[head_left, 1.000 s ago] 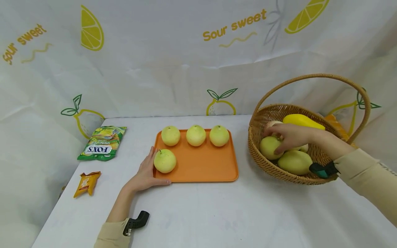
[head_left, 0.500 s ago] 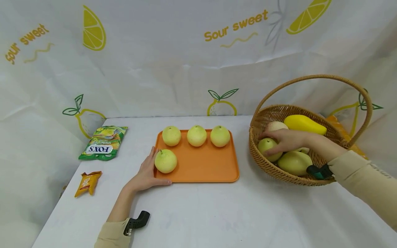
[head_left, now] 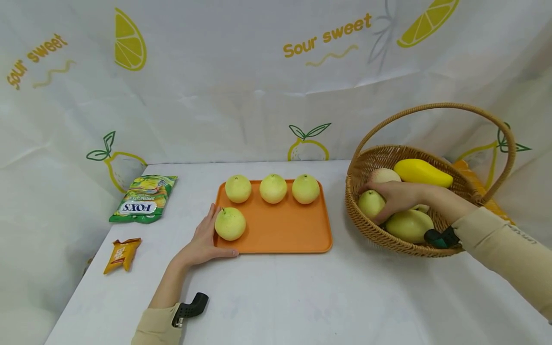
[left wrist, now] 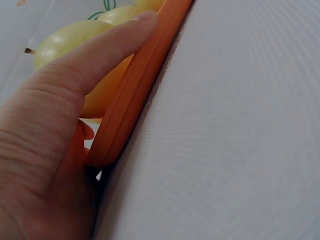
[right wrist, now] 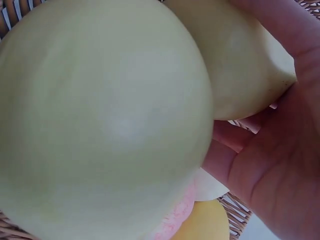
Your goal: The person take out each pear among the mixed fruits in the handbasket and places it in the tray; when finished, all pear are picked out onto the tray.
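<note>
My right hand point(head_left: 398, 196) reaches into the wicker basket point(head_left: 362, 225) and grips a yellow-green pear point(head_left: 371, 203), fingers and thumb curled round it. In the right wrist view that pear point(right wrist: 235, 60) sits against the palm, partly behind a large pale green fruit point(right wrist: 105, 110). My left hand point(head_left: 203, 242) rests at the near left corner of the orange tray point(head_left: 284, 230). Its fingers lie along the left side, the thumb along the front rim. One pear point(head_left: 230, 224) stands beside those fingers; a row of pears point(head_left: 272, 189) lines the tray's back edge.
Also in the basket are a peach point(head_left: 385, 175), a yellow mango-like fruit point(head_left: 423, 173) and a greenish oval fruit point(head_left: 409, 226). The basket's tall handle point(head_left: 435, 105) arches above. Left on the table lie a green candy bag point(head_left: 144, 199) and a small orange packet point(head_left: 122, 255).
My right hand has shifted slightly left and down round the pear in the basket, its thumb moving lower on the fruit. The left hand and the tray stay put.
</note>
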### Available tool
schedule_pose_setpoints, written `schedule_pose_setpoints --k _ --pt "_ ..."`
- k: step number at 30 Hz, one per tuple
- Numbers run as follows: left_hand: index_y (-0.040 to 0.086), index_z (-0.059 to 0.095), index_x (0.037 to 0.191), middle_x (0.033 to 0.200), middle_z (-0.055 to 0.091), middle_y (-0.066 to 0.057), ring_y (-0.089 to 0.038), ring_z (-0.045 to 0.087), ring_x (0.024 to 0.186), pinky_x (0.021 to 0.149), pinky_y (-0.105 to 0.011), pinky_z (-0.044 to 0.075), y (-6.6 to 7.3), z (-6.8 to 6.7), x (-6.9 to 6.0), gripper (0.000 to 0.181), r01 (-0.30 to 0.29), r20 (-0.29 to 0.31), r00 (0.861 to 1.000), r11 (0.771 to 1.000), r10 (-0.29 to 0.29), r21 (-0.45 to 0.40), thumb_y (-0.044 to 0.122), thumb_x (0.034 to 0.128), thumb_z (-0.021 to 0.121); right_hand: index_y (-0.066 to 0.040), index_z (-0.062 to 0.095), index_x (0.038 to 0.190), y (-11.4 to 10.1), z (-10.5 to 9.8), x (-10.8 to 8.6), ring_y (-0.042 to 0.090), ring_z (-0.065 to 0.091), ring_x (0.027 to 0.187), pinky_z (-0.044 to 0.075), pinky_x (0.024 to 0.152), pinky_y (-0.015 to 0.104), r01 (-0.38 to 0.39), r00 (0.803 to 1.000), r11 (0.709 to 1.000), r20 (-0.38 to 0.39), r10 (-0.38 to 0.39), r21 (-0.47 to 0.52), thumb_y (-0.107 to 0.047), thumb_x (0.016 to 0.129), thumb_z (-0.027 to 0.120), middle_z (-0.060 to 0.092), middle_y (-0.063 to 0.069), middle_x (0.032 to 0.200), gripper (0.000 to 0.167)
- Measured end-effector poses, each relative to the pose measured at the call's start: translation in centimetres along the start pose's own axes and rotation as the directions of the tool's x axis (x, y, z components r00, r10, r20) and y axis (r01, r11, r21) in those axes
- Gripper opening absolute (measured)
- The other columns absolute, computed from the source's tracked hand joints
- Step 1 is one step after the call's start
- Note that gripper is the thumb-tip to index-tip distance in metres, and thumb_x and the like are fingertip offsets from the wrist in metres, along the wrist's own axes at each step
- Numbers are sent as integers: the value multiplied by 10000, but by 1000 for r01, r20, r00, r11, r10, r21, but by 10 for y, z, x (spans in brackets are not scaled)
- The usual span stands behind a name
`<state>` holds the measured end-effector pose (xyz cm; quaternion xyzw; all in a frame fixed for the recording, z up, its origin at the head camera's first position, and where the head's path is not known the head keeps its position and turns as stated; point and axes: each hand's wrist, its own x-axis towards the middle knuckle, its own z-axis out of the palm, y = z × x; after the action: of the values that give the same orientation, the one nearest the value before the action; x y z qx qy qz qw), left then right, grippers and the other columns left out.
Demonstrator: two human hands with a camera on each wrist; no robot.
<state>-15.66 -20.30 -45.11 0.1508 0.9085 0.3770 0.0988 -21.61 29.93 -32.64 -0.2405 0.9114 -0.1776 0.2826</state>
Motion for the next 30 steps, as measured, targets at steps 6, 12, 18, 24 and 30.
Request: schedule_pose_setpoints --k 6,12,18,24,30 --pt "58 30 1569 1617 -106 -161 -437 -21 1452 1119 -632 14 1 0 0 1274 7 4 1000 1000 -7 3 487 696 852 -111 485 1333 -2 -1 -2 246 512 989 456 760 369 4 1000 999 -27 -5 -34 -400 749 826 514 89 1175 736" --pt "60 30 1569 1618 -105 -160 -441 -19 1450 1116 -635 15 0 0 1 1273 5 4 1000 1000 -5 9 486 695 853 -107 453 1332 -9 -7 -9 222 541 935 477 723 356 26 997 1000 -69 -27 -6 -395 755 828 515 96 1160 746" --pt "64 28 1570 1617 -111 -160 -435 -25 1451 1119 -631 20 0 0 1 1285 4 2 1000 1000 -4 10 512 688 848 -90 402 1374 -18 -13 -22 196 575 891 499 716 347 36 993 999 -117 -31 39 -370 770 825 556 103 1159 788" --pt "64 29 1570 1616 -109 -163 -433 -28 1452 1119 -628 26 -2 0 1 1295 -4 -7 1000 1000 4 8 505 677 858 -83 388 1395 -27 -19 -35 165 595 846 510 687 333 23 986 999 -166 -18 29 -396 770 823 597 77 1095 824" --pt "66 38 1570 1616 -106 -164 -443 -21 1448 1116 -634 30 -3 0 1 1292 -12 -13 1000 1000 12 5 506 675 859 -161 441 1358 -34 -19 -47 175 597 837 509 662 342 38 967 999 -252 -31 25 -392 765 829 591 70 1090 745"
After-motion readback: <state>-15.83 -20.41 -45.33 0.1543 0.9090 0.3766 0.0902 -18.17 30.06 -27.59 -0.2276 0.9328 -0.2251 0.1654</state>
